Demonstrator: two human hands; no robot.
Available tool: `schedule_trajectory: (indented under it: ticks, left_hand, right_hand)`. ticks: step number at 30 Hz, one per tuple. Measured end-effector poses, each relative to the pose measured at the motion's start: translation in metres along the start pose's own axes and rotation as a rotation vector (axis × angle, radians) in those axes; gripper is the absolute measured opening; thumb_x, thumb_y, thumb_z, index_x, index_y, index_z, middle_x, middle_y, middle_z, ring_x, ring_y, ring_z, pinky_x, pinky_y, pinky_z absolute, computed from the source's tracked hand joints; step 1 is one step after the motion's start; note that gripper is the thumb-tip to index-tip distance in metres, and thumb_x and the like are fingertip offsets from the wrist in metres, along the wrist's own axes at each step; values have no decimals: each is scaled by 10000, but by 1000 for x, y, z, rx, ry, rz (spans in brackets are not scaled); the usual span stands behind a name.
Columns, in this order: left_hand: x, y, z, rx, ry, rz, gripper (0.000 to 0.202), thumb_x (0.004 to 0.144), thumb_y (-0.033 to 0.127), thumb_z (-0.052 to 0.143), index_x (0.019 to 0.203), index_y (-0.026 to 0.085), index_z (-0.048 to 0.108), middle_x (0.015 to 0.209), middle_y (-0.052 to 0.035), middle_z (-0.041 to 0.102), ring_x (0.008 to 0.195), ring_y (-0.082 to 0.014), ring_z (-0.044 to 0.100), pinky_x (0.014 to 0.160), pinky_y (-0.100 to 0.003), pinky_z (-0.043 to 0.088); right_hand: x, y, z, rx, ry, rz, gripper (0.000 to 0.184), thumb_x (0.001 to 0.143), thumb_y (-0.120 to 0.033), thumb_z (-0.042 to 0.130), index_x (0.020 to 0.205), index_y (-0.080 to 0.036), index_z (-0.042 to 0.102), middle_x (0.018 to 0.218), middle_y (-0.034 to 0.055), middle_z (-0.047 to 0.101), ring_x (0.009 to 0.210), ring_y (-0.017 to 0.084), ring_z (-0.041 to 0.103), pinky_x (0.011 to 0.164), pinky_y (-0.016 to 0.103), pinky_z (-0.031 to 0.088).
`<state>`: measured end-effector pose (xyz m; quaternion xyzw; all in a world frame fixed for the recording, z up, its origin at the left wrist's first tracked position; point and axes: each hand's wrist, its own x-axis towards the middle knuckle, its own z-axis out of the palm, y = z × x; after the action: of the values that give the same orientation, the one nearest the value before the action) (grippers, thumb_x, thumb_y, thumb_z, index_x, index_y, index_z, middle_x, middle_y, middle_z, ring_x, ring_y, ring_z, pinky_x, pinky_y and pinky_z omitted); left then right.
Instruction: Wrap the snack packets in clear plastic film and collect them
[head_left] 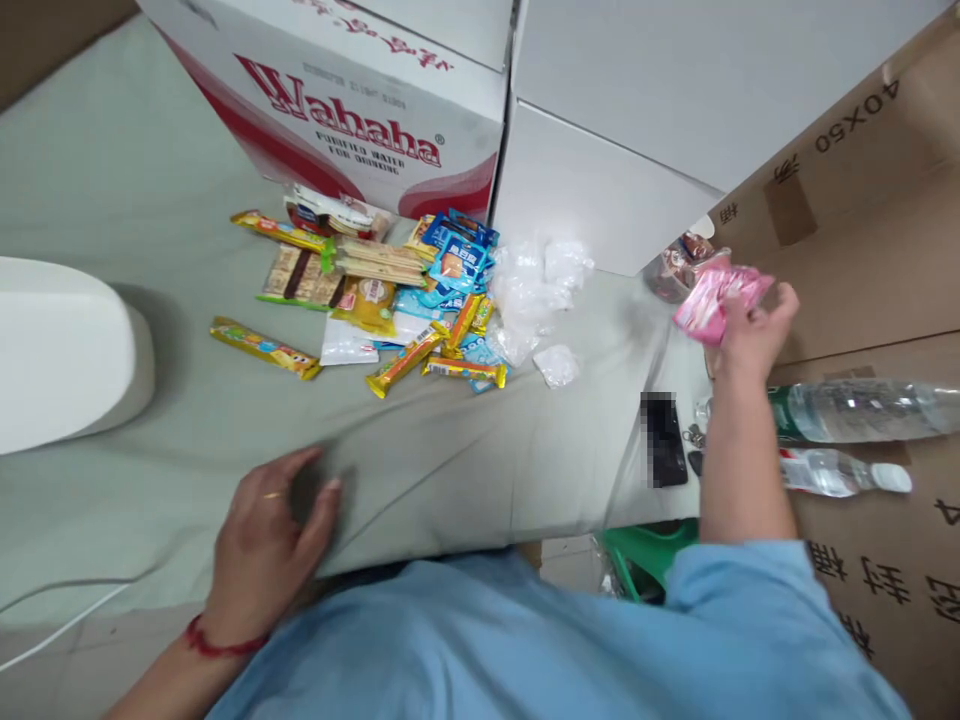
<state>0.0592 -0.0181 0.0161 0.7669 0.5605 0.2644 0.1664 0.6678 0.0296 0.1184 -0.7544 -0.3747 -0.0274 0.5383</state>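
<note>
At the right, my right hand point(750, 325) has its fingers closed on a pink plastic packet point(701, 305). The packet is over the table's right end, against a clear bag of brownish things point(675, 268). My left hand point(266, 525) rests at the table's front edge, fingers curved with the thumb apart, and nothing shows in it. Mid-table lies a heap of snacks: yellow-wrapped sticks point(266, 348), blue packets point(459, 262), a yellow round-cake packet point(367, 303) and wafer-like bars point(382, 262). Crumpled clear plastic point(532, 285) and a white wad point(556, 366) adjoin them.
A Wahaha water carton point(360, 130) and plain white boxes point(600, 180) stand at the back. A phone point(664, 440) lies near keys point(694, 436). Two plastic bottles point(870, 410) lie at the right by brown cardboard point(847, 250). A white rounded object point(67, 350) is left.
</note>
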Motion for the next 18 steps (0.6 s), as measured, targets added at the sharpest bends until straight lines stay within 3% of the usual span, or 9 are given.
schedule_trajectory:
  ticks: [1,3,6,9,12,14,18]
  left_hand:
    - [-6,-9,0,48,7,21,349,983,425,557,1291,266,598,1122,-86,695,1069,-336,667,946,-512,564]
    - [-15,-21,4,133,24,126,294,972,365,571,1247,271,615,1104,-87,718,1029,-334,687,913,-508,570]
    - [-21,-26,11,221,20,259,227,945,281,579,1158,255,652,1117,-103,750,1011,-339,713,879,-499,566]
    - [-21,-25,14,227,52,246,225,914,277,604,1129,269,672,1106,-87,766,1000,-341,722,867,-501,565]
    - [-21,-23,15,208,73,215,242,889,267,630,1123,303,680,1093,-53,773,997,-332,726,875,-497,563]
    - [-22,-24,15,221,90,223,262,880,252,638,1133,307,681,1087,-50,774,992,-331,728,869,-492,561]
    - [-21,-24,14,274,93,296,290,873,202,649,1156,254,683,1085,-95,776,996,-317,729,880,-458,552]
  right_hand:
    - [38,7,2,-41,75,51,744,847,-86,750,1518,-70,429,1331,300,657,1060,225,739,865,345,568]
    - [98,14,14,-170,93,13,661,765,-16,785,1381,-1,546,1251,301,691,998,184,730,845,306,532]
    - [148,15,42,-333,-32,-64,442,879,-150,676,1263,66,629,1167,282,718,911,122,697,790,300,477]
    - [155,20,69,-540,-191,-89,496,967,-341,530,1151,90,691,1100,242,729,948,131,665,797,360,430]
    - [138,32,86,-703,-186,-81,537,942,-444,580,1027,64,732,1202,297,676,1207,257,582,900,497,362]
    - [126,40,91,-806,-134,-97,554,977,-472,550,1071,44,727,1305,336,607,1329,306,496,934,552,311]
    - [117,45,92,-935,-125,-157,558,1064,-467,451,1263,8,666,1359,334,554,1358,320,449,931,567,291]
